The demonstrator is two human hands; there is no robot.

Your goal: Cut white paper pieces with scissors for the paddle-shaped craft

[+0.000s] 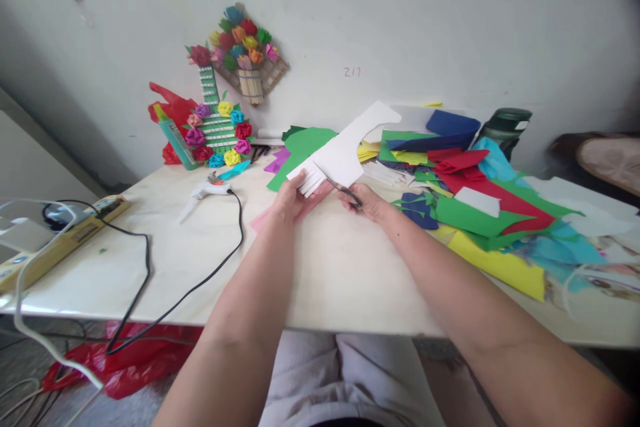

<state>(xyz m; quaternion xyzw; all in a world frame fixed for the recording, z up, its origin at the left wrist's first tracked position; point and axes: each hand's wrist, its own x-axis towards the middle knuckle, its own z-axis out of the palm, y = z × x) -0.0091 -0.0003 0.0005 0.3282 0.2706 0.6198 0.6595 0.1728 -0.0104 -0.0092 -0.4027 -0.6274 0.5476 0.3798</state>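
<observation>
My left hand (290, 199) grips the lower left end of a white sheet of card (345, 140), with its fingers closed on the edge. A curved piece is cut out of the card's right side, and several narrow slits run into its lower left part. In my right hand (367, 202) is a pair of scissors (353, 195) with dark handles. The blades reach up and left across the card's lower edge. A strip of pink paper (314, 202) lies under the card and my left hand.
A white glue gun (207, 192) with a black cord and a power strip (75, 237) are on the left. Behind stand a glue bottle (177, 141) and paper-flower decorations (220, 127). Coloured paper scraps (485, 213) cover the right, near a dark green bottle (505, 130).
</observation>
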